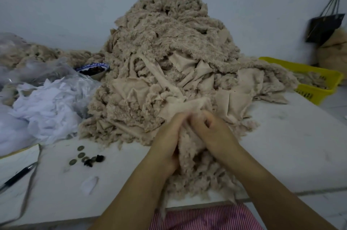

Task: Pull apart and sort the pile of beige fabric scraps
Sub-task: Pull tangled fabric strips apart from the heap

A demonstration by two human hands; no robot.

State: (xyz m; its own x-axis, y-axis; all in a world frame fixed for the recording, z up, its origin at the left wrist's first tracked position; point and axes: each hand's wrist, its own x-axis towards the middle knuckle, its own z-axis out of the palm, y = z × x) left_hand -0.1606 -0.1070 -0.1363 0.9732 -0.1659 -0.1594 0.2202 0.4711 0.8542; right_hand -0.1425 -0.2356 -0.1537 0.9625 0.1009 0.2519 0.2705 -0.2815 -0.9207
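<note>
So the big pile of beige fabric scraps (165,64) sits heaped in the middle of the white desk (281,145), up against the wall. It's a mix of shaggy, fleecy faces and smooth, flat woven backs, all ragged edges, strips and odd triangles. One fluffy scrap (189,151) is at the near foot of the pile, trailing toward the desk edge. Both hands are on it: the left hand (165,141) has its fingers curled into the left side, and the right hand (212,132) is clenched on the top of it, knuckles up. The fingertips are buried in the fuzz, so I can't see exactly how they pinch.

To the left there's a crumpled heap of thin white shreds (47,109) and a clear plastic bag (37,72), wrinkly and shiny. Peeking out behind them is a blue-and-white patterned bowl (93,69) with something dark inside, too blurry to name. Near the front are a few round coins (80,154) beside some small black bits (94,160), plus a dark pen (17,176) on a sheet of paper (16,160) cut off by the frame.

On the right, a yellow slotted plastic basket (317,81) holds more beige fluff, and a black bag (324,25) hangs by its straps. No readable writing anywhere.
</note>
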